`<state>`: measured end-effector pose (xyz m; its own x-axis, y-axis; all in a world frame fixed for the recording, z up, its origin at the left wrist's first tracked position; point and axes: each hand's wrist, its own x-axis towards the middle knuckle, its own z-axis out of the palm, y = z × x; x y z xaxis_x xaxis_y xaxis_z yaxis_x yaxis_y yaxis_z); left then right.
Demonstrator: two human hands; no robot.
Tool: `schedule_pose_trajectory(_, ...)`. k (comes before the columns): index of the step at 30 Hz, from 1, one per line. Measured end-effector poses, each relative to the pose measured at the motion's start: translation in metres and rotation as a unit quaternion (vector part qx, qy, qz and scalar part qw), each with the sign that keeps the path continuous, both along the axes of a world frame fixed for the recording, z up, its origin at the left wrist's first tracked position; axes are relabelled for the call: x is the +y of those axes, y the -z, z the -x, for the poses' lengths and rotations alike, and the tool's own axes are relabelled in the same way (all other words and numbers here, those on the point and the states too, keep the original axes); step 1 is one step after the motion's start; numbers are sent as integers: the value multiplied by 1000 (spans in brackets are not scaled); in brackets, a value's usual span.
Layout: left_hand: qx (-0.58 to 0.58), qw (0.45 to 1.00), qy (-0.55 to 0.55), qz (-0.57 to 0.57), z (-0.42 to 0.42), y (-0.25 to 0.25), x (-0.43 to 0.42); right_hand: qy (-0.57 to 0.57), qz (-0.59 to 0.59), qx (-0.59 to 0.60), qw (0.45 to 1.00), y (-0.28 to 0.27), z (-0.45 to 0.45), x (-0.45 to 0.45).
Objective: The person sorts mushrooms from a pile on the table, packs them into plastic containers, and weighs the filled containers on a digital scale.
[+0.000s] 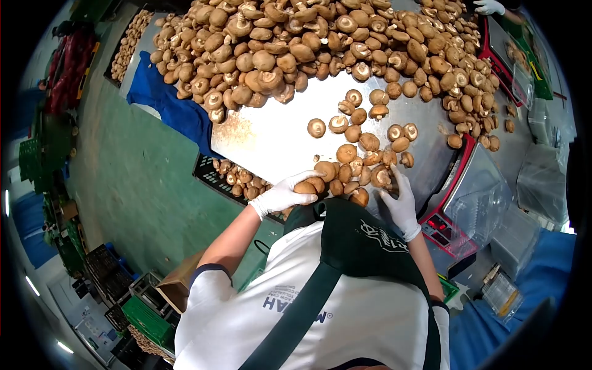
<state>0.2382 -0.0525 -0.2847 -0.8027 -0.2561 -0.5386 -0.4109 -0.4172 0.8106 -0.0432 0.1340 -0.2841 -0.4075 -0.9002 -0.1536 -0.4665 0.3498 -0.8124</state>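
Observation:
Shiitake mushrooms (346,153) lie loosely on the metal table (277,132) in front of me, some caps up, some stems up. My left hand (285,193), in a white glove, is at the table's near edge, its fingers and thumb curled around brown mushrooms (306,187). Across from it, my right hand (402,206), also gloved, has thumb and fingers apart. Its fingertips are beside an upturned mushroom (381,177); whether they touch it I cannot tell. Behind the loose ones rises a large mushroom heap (265,55).
Below the left edge sits a black crate (213,179) of mushrooms. A blue cloth (169,102) drapes over the corner. To the right are a red scale (441,228), clear plastic trays (478,200) and a second scale (499,58). Another person's gloved hand (489,7) shows at top right.

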Motion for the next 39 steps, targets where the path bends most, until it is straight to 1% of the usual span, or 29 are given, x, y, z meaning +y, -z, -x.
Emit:
schedule_pose_trajectory(1,1,1000,-8,-10,-1,1,1,9,2,-23,1000,-3,-1,2)
schedule_pose_trajectory(4,-15,999,-34,-17,-4,1,1,126,-53,-105,985,16,-5,31)
schedule_pose_trajectory(5,-25,999,-42,-15,-5,1,1,128,-98,-131,978,13,-5,34)
schedule_pose_trajectory(6,-17,997,-76,-7,-6,4,0,73,-151,-147,975,14,-6,32)
schedule_pose_trajectory(8,-3,990,-139,9,-8,12,-1,-37,-253,-177,950,15,-10,27)
schedule_pose_trajectory(9,-8,985,-167,-44,-10,13,-3,-63,-238,-158,956,26,-20,19)
schedule_pose_trajectory(10,-3,985,-169,-25,-12,16,-5,-21,-205,-227,952,34,-25,14)
schedule_pose_trajectory(12,8,985,-174,12,-14,22,-9,61,-134,-359,921,32,-42,-15)
schedule_pose_trajectory(13,12,984,-178,24,-15,19,-10,68,-123,-359,923,37,-42,-22)
schedule_pose_trajectory(14,7,983,-183,16,-18,18,-11,38,-146,-236,960,30,-40,-31)
schedule_pose_trajectory(15,1,982,-187,7,-22,17,-12,7,-166,-108,980,11,-37,-43)
schedule_pose_trajectory(16,-4,981,-192,-2,-24,18,-13,-23,-183,22,983,-9,-34,-56)
schedule_pose_trajectory(17,0,981,-193,-5,-25,19,-12,-25,-199,55,978,-31,-37,-73)
schedule_pose_trajectory(18,3,981,-193,-8,-26,21,-11,-50,-125,48,990,-34,-44,-85)
schedule_pose_trajectory(20,10,981,-194,-20,-25,22,-9,-99,23,33,994,-37,-58,-109)
schedule_pose_trajectory(22,17,980,-197,-35,-20,21,-8,-197,56,198,959,-45,-82,-146)
schedule_pose_trajectory(23,14,982,-190,-2,-18,19,-6,-261,52,251,931,-31,-87,-158)
schedule_pose_trajectory(24,10,980,-197,-1,-20,18,-6,-323,49,304,895,-12,-89,-166)
schedule_pose_trajectory(25,7,979,-204,0,-22,17,-7,-352,29,316,880,1,-90,-172)
schedule_pose_trajectory(27,12,975,-220,23,-27,22,-7,-306,66,260,913,-2,-83,-176)
schedule_pose_trajectory(28,24,969,-245,-13,-33,24,-7,-283,82,232,927,-3,-79,-175)
schedule_pose_trajectory(30,49,951,-290,-91,-35,16,-9,-175,90,127,972,-22,-70,-172)
schedule_pose_trajectory(31,71,940,-311,-123,-33,13,-10,-124,104,41,986,-20,-65,-167)
schedule_pose_trajectory(32,96,929,-308,-179,-30,7,-13,-68,116,-47,990,-16,-59,-158)
schedule_pose_trajectory(33,123,925,-311,-178,-22,1,-15,-102,141,-47,984,-14,-49,-152)
schedule_pose_trajectory(34,148,921,-313,-178,-13,-6,-18,-118,142,1,983,-5,-41,-144)
schedule_pose_trajectory(35,166,926,-287,-183,-6,-12,-21,-108,149,6,983,-7,-38,-137)
schedule_pose_trajectory(38,177,932,-277,-154,21,-28,-22,-58,146,-7,988,-12,-34,-121)
schedule_pose_trajectory(39,177,934,-263,-163,25,-30,-23,-38,141,-16,989,-15,-34,-116)
